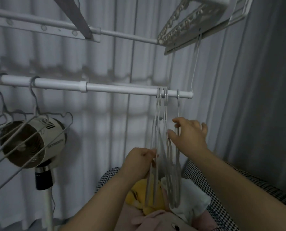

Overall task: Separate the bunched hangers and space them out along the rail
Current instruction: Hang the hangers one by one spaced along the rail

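Observation:
A white rail [115,88] runs across the view at mid height. Near its right end hangs a bunch of white hangers [162,117], hooks close together, and one white hanger [178,104] sits slightly apart to the right. My left hand [138,161] is closed on the lower side of the leftmost hanger in the bunch. My right hand [189,134] pinches the rightmost hanger between thumb and forefinger. Two grey wire hangers [33,100] hang spaced apart at the rail's left end.
A beige fan [30,142] on a white stand sits behind the grey hangers at left. A second rail [122,35] and a drying rack frame [197,20] are overhead. Below the hands lie a yellow plush toy [138,194], pink plush and white cloth. A curtain hangs behind.

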